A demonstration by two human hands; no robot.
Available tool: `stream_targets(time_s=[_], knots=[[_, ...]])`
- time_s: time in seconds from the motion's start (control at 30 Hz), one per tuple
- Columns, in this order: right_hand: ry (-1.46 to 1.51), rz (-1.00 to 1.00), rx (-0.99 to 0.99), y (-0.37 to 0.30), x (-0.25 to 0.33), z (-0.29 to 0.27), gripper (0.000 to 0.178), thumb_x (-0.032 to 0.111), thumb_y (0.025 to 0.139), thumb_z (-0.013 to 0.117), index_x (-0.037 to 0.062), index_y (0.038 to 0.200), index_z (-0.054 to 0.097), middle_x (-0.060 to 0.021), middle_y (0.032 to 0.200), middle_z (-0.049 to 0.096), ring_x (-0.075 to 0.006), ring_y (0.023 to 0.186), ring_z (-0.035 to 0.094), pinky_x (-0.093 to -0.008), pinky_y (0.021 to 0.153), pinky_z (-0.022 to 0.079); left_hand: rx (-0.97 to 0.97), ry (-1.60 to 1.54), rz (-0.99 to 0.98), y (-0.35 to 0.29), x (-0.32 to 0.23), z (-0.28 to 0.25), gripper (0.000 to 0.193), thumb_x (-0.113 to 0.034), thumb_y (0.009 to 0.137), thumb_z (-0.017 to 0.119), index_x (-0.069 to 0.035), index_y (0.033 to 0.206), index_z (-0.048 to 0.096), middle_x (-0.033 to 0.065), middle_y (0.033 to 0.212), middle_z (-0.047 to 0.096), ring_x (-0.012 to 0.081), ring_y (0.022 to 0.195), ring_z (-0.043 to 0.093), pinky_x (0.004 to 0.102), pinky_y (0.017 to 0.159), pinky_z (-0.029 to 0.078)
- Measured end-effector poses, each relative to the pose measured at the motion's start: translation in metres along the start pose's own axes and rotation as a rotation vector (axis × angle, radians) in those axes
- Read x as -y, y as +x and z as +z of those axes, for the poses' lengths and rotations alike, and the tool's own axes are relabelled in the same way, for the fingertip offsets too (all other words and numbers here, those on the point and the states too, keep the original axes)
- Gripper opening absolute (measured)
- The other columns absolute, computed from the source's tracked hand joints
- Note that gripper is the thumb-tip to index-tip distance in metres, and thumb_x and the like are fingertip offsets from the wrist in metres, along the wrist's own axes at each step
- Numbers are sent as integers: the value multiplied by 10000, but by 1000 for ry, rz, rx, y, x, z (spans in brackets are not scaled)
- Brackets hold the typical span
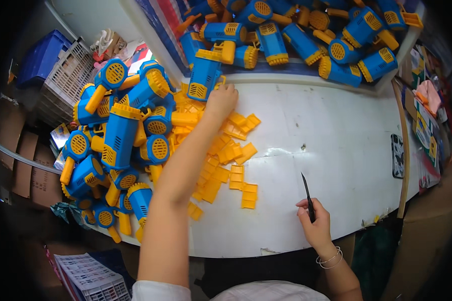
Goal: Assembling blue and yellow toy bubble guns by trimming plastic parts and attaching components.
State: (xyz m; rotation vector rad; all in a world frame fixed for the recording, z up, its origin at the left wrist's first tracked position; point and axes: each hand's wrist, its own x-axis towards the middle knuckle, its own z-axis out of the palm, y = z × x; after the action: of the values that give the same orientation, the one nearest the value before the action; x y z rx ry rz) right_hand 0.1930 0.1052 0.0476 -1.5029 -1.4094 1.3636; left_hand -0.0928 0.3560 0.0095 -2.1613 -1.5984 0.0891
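Observation:
My left hand (222, 102) reaches over to the far side of the white table. Its fingers are closed at the yellow handle side of a blue and yellow toy gun (204, 75), by the edge of the big bin; part of the grip is hidden. Below that forearm lies a spread of small flat yellow plastic pieces (221, 173), some of them under the arm. Near the table's front edge, my right hand (315, 223) is wrapped round a slim black pointed tool (307, 196), its tip directed away from me. A bracelet circles the right wrist.
Many more toy guns (120, 135) are heaped at the table's left. Others fill a white-rimmed bin (306, 80) at the back. A phone (397, 155) in a patterned case lies by the right edge. White and blue crates (68, 75) stand beyond the left heap.

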Motion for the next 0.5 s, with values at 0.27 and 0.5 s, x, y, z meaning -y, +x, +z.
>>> stream_targets(time_s=[0.27, 0.5], knots=[[505, 23, -33, 18, 1, 3, 300, 114, 864, 501, -8, 1133, 451, -58, 923, 575, -10, 594, 460, -141, 441, 329, -237, -548, 481, -108, -109, -116, 241, -126, 758, 526, -10, 969, 537, 97, 1054, 520, 211, 802, 553, 318, 633, 479], [441, 62, -32, 1, -28, -8, 541, 125, 814, 594, -12, 1256, 313, -77, 969, 577, -58, 712, 525, -163, 554, 419, -311, -1109, 413, -135, -120, -100, 284, -27, 762, 500, -17, 1045, 529, 120, 1007, 560, 248, 795, 583, 332, 659, 485]])
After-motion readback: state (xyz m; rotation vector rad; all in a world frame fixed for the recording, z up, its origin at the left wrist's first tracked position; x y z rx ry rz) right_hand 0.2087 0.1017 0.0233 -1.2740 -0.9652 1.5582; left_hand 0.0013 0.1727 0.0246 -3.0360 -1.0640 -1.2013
